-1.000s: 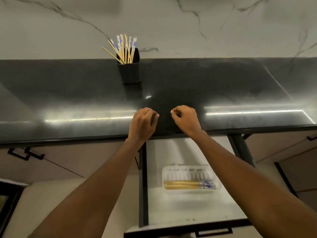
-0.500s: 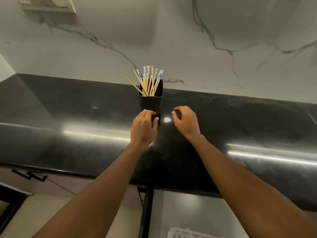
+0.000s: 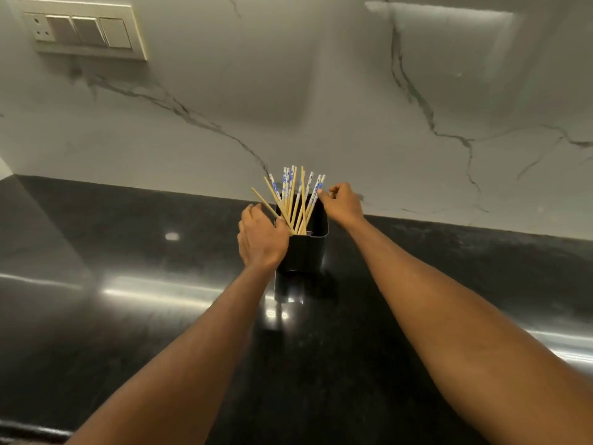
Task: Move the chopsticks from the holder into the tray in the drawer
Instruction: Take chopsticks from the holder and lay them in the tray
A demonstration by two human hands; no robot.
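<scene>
The fingers of my left hand [image 3: 261, 240] grip the black rectangular plastic holder [image 3: 305, 252] on the glossy black tabletop [image 3: 128, 252], while the fingers of my right hand [image 3: 341, 202] pinch the rightmost of the blue-tipped wooden chopsticks [image 3: 296, 220] standing in it between them.

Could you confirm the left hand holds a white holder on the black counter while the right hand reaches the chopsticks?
The head view shows a black holder, not white; the left hand holds it on the black counter while the right hand reaches the chopsticks.
</scene>
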